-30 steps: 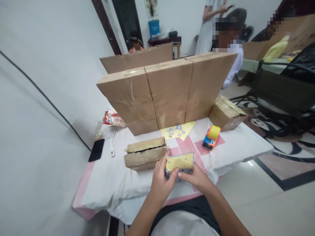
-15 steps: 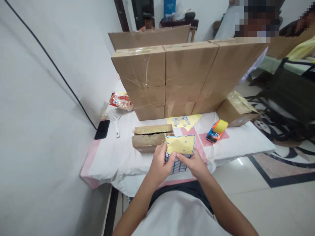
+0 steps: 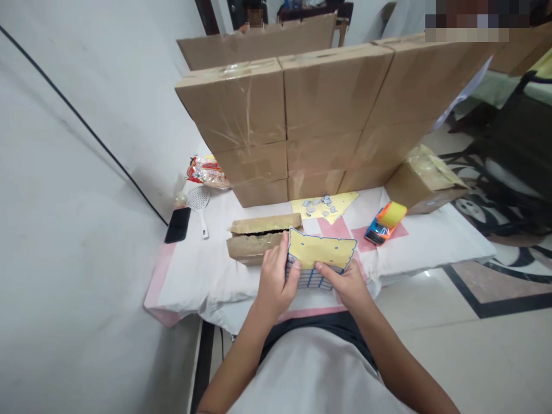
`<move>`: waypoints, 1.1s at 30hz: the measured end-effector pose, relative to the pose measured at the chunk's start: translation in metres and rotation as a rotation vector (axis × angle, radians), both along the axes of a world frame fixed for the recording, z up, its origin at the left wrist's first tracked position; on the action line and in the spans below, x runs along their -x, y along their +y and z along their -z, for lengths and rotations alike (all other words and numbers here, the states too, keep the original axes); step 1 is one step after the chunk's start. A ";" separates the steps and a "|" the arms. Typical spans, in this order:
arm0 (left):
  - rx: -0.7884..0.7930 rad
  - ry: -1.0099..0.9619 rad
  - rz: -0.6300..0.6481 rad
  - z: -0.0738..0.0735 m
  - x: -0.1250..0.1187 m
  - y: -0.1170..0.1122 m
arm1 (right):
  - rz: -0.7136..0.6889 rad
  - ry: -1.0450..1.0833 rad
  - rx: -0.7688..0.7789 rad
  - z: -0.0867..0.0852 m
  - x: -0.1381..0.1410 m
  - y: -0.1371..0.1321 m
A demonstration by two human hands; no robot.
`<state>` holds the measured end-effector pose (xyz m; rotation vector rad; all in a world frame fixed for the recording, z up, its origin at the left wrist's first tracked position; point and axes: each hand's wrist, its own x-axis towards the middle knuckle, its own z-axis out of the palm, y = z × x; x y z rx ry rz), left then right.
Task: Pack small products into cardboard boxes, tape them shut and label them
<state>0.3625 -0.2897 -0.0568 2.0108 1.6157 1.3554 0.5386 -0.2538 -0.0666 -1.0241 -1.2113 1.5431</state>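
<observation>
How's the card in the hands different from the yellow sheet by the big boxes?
The card is held up by the left hand and right hand; the sheet lies on the cloth. The card shows blue grid lines; the sheet has scattered grey shapes. The card is nearer the person than the sheet. Both have yellow.

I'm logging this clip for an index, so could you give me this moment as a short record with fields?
held: yellow-and-white paper piece with blue outlines
left hand: grips its left side
right hand: grips its right side
beside left hand: small brown cardboard box
table, right: blue-and-orange tape dispenser with yellow roll
table, left: white perforated plastic scoop
behind: wall of brown cardboard boxes
</observation>
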 end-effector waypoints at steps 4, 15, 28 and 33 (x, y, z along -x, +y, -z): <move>-0.197 0.013 -0.183 0.003 -0.009 0.010 | 0.048 -0.035 -0.002 0.002 -0.009 0.004; -0.147 -0.099 -0.222 -0.004 0.012 0.020 | 0.268 -0.162 0.030 0.019 -0.045 0.031; -0.018 -0.453 -0.012 0.008 0.032 0.004 | 0.274 -0.905 0.032 0.062 -0.083 0.208; 0.017 -0.441 -0.036 0.014 0.041 -0.005 | 0.308 -1.009 0.042 0.066 -0.094 0.221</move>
